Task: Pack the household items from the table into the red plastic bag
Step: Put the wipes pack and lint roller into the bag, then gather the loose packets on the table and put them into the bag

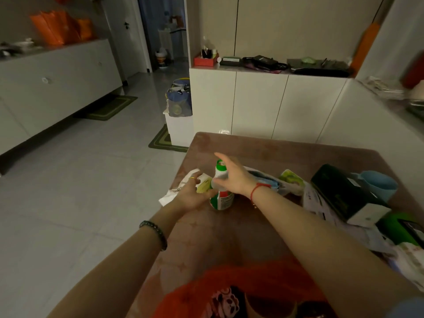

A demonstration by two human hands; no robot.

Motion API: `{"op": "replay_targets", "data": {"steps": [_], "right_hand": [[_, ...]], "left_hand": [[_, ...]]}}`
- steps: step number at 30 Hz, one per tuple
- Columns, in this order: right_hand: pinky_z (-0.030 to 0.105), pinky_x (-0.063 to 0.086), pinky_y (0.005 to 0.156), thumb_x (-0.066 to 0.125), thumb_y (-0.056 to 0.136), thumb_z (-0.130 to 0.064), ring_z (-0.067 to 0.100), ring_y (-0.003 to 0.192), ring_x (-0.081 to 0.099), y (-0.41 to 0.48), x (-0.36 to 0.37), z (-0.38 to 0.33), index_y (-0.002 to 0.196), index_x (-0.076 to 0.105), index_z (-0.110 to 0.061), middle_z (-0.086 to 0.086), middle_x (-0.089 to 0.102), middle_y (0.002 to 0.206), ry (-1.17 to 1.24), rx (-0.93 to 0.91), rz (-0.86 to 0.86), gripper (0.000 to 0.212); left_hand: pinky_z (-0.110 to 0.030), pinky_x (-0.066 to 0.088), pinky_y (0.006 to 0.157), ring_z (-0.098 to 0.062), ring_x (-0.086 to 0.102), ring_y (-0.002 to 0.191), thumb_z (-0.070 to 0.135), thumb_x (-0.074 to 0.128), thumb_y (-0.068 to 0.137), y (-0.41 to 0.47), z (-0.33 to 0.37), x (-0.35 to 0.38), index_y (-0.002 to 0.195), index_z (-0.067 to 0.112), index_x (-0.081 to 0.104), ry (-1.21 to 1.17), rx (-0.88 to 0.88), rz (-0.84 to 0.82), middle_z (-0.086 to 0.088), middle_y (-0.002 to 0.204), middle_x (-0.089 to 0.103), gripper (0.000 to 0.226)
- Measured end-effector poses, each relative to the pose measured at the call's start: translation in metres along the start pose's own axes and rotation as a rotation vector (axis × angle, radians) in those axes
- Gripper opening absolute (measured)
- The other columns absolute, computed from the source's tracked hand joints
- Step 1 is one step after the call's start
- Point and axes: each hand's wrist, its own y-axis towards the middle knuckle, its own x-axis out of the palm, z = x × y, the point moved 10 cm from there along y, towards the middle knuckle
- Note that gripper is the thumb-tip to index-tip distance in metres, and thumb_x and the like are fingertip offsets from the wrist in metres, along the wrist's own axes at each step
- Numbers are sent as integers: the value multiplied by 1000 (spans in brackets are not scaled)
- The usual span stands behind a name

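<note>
Head view: both arms reach to the far left of the brown table (229, 237), where a green-and-white bottle (221, 199) stands upright. The left grip (191, 195) is wide, fingers straight, palm by the bottle's lower body. The right grip (231, 177) is wide too, fingers spread beside the neck and not closed round it. It looks like a two-handed pickup to keep the tall bottle from tipping. The red bag (263, 278) lies open at the near edge with things inside. A dark box (337, 191), a blue cup (378, 182) and packets (291, 180) wait on the right. The room is dim, with a pale tiled floor (91, 180) and white cupboards (259, 104).
</note>
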Motion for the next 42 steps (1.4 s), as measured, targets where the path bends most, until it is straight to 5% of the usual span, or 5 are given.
{"op": "replay_targets", "data": {"steps": [4, 12, 22, 30, 42], "right_hand": [[32, 41, 68, 55, 86, -11, 30, 97, 56, 13, 2, -2, 114, 45, -14, 16, 58, 110, -156, -16, 105, 30], [36, 51, 72, 61, 82, -27, 24, 92, 60, -102, -54, -60, 110, 50, -25, 1, 64, 103, -83, -259, 326, 29], [-2, 39, 72, 64, 74, -21, -20, 87, 52, -313, -149, -97, 100, 48, -34, -29, 54, 90, 115, -343, 592, 33], [15, 43, 78, 66, 76, -20, -7, 90, 51, -395, -130, -20, 99, 49, -39, -22, 54, 96, 10, -174, 651, 35], [16, 45, 89, 82, 56, 1, 2, 102, 55, -403, -39, 69, 100, 52, -27, 1, 66, 108, -305, -179, 410, 60]], "left_hand": [[-24, 38, 90, -17, 43, 121, 21, 68, 81, 8, 8, 22, 143, 14, 23, -22, 63, -49, -8, 136, 44, 78], [0, 40, 68, 23, 52, 80, 8, 75, 71, -70, 77, 24, 119, 15, 45, 61, 467, -11, 21, 90, 50, 57], [-26, 45, 96, -9, 52, 114, 45, 76, 62, -238, 157, 78, 127, 32, 38, 85, 756, -244, 7, 122, 54, 77], [-45, 24, 111, -31, 33, 134, 59, 58, 76, -209, 57, 99, 146, 25, 11, 1026, 414, -174, -9, 149, 35, 91], [-32, 47, 79, -22, 61, 91, 34, 52, 90, -196, 85, 89, 96, 18, 62, 484, 449, -41, -5, 95, 68, 20]]}}
